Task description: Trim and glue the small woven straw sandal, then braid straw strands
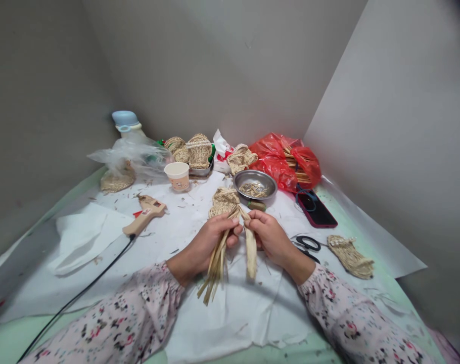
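Observation:
In the middle of the table, a small woven straw piece (224,200) lies just beyond my hands, with loose straw running from it towards me. My left hand (217,237) is closed around a bundle of thin straw strands (215,270), whose ends fan out below it. Pinched in my right hand (270,235) is a wider, pale flat straw strip (250,253) that hangs down. The two hands are close together but apart. Fingers hide where the strip and strands meet the weave.
A hot glue gun (144,216) with a black cord lies left. Ahead stand a paper cup (177,177) and a metal bowl (255,184) of straw bits. Scissors (308,243), a phone (317,210), another woven piece (351,256) and a red bag (275,156) are on the right.

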`<state>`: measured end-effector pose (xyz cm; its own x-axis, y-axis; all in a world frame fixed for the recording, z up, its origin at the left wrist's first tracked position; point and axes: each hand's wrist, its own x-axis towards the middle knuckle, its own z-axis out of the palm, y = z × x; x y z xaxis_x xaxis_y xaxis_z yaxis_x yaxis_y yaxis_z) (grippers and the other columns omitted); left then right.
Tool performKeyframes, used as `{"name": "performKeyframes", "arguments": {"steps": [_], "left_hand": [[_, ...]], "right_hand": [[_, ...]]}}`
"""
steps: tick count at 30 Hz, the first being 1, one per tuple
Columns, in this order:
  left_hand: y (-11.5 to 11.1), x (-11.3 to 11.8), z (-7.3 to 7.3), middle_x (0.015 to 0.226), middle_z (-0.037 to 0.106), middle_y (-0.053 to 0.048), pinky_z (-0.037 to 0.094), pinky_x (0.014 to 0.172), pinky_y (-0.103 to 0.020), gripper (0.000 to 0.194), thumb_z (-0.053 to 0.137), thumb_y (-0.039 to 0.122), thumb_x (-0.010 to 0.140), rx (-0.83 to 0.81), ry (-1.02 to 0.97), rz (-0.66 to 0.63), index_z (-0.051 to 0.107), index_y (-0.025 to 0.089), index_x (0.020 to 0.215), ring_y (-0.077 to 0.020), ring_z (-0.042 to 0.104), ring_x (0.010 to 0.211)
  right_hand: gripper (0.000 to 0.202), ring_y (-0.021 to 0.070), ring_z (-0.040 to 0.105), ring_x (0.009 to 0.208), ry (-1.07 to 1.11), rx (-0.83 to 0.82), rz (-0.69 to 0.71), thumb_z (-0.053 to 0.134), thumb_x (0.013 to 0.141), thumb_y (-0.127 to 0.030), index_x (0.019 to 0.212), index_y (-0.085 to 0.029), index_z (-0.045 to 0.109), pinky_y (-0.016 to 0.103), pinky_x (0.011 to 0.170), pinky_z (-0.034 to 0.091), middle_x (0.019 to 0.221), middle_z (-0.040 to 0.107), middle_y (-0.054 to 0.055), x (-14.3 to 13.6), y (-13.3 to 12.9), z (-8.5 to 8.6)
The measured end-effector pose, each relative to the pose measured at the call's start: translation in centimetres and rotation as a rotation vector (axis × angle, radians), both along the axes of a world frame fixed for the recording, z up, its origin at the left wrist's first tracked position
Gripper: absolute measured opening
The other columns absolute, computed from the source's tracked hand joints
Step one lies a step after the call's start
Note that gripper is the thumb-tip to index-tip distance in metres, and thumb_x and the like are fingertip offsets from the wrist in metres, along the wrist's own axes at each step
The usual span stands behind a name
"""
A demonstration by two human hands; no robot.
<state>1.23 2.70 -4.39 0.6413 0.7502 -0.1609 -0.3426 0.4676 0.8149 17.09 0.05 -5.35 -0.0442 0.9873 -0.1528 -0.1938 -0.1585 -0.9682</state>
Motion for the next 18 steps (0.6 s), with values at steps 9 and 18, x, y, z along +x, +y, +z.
{"name": "performKeyframes", "arguments": {"steps": [9,18], "left_hand": [[0.62,-0.07,-0.10,0.064,0.052,0.001,0.033,0.040,-0.011,0.010,0.063,0.012,0.078,-0.080,-0.109,-0.021,0.062,0.010,0.088,-0.0025,0.044,0.045],[0.68,0.13,0.56,0.055,0.044,0.005,0.030,0.037,-0.008,0.012,0.069,0.014,0.074,-0.072,-0.084,0.054,0.057,0.010,0.074,-0.0007,0.034,0.041]], "right_hand": [[0.019,0.0044,0.034,0.038,0.034,-0.026,0.019,0.065,0.072,-0.032,0.079,-0.020,0.052,0.017,0.036,0.021,0.052,0.046,-0.009,-0.03,0.14,0.11],[0.019,0.0052,0.029,0.037,0.044,0.007,0.028,0.064,0.071,-0.033,0.078,-0.021,0.051,0.019,0.036,0.017,0.050,0.039,-0.011,-0.07,-0.07,0.35]]}}
